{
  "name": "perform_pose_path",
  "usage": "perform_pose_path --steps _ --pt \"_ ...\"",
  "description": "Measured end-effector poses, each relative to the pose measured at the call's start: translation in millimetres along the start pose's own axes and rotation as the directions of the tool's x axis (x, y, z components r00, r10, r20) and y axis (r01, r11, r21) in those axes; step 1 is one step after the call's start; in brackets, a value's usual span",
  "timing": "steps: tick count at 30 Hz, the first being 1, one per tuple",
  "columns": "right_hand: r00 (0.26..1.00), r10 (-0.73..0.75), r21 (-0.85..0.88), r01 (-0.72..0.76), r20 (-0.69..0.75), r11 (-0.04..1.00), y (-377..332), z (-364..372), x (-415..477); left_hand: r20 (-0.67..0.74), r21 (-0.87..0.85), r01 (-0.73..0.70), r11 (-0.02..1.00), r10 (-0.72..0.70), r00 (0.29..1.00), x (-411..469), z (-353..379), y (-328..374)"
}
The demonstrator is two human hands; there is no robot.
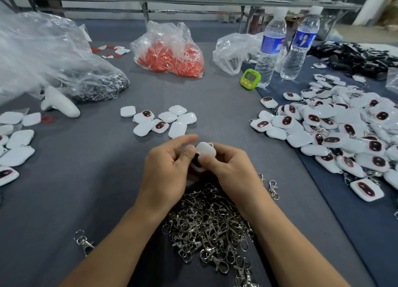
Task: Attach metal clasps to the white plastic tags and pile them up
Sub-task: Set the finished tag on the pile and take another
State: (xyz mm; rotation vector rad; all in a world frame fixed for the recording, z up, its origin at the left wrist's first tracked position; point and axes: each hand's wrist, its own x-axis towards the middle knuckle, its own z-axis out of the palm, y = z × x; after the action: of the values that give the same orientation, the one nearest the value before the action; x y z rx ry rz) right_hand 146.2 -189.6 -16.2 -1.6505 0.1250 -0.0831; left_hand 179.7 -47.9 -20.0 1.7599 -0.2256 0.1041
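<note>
Both hands meet above the table's middle around one white plastic tag (205, 149), its small loop pointing up. My right hand (226, 168) grips the tag from the right with curled fingers. My left hand (170, 166) pinches its left edge, index finger stretched out. No clasp shows between the fingers. A heap of metal clasps (206, 222) lies just below my wrists. Several loose tags (163, 121) lie beyond my hands. A big pile of tags with clasps (336, 136) covers the right side.
More white tags (15, 140) lie at the left edge by a white controller (60, 104). Behind stand a bag of red parts (170, 52), clear bags (43, 56), a green timer (249, 78) and two water bottles (270, 47). Single clasps (83, 242) lie loose.
</note>
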Motion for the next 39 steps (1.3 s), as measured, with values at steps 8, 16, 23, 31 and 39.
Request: perform_pose_path --steps 8,16,23,31,39 --pt "0.971 0.176 0.457 -0.084 -0.163 0.886 -6 -13 8 0.092 0.411 -0.092 0.907 0.059 0.994 -1 -12 1" --pt "0.979 0.131 0.317 -0.075 -0.158 0.945 -4 -20 6 0.467 0.470 -0.224 0.854 -0.025 0.884 -1 -9 4" --pt "0.985 0.063 0.002 -0.063 -0.159 0.998 -3 -14 2 0.197 0.350 -0.072 0.934 0.001 0.980 -4 -8 -2" --pt "0.995 -0.009 -0.216 -0.012 -0.096 0.976 -4 -11 -1 0.006 -0.014 0.063 0.998 -0.063 0.998 -1 -7 -2" --pt "0.984 -0.108 -0.339 0.055 -0.140 0.939 -1 -7 -1 0.085 -0.136 0.079 0.988 -0.068 0.994 -3 -7 1"
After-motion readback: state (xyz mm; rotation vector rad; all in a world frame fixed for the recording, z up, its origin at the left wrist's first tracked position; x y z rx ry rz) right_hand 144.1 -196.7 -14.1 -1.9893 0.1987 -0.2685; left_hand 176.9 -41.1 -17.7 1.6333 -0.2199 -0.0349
